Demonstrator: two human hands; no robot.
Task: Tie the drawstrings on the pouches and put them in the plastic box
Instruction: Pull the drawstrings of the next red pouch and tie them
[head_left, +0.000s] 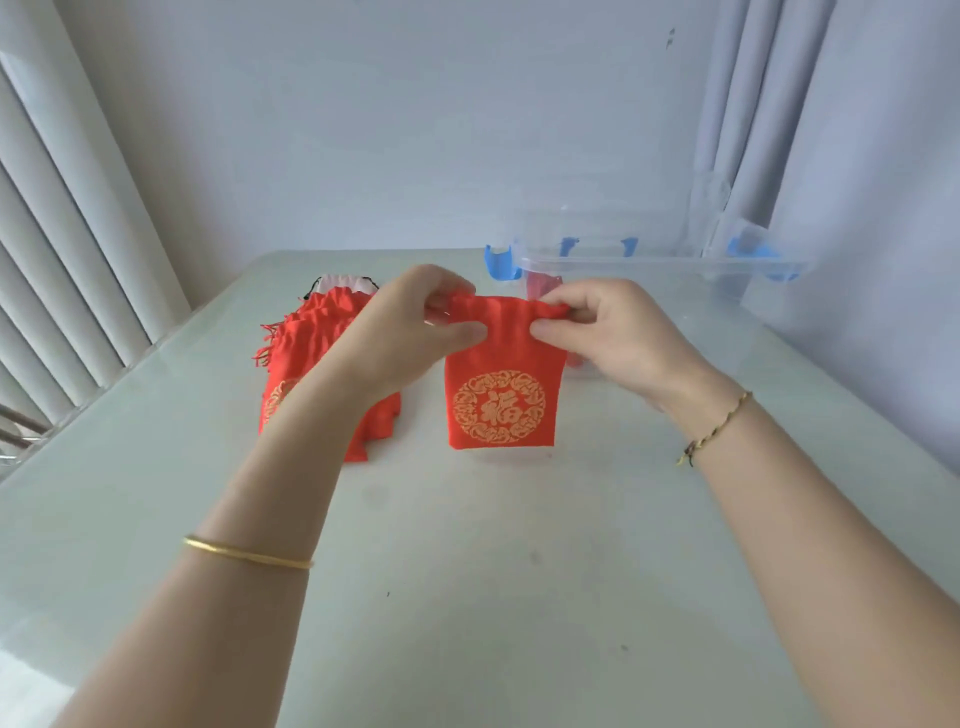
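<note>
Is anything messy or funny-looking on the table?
Only small things. The pile of red pouches left of the held pouch is fanned out crookedly, with loose string ends sticking out on its left side. One pale pink pouch at the far end stands out among the red. Nothing looks spilled or broken.

Both my bare forearms reach forward from the bottom corners and converge toward the middle. My left hand is raised with its back toward me, thumb pressed against curled fingers, pinching the left end of the pouch top. My right hand mirrors it: thumb and forefinger pinch the right end, the other fingers curled behind. The 2 hands are level and near each other, not touching, thumbs pointing inward. A thin gold bangle rings my left forearm, and a braided cord sits at my right wrist.
</note>
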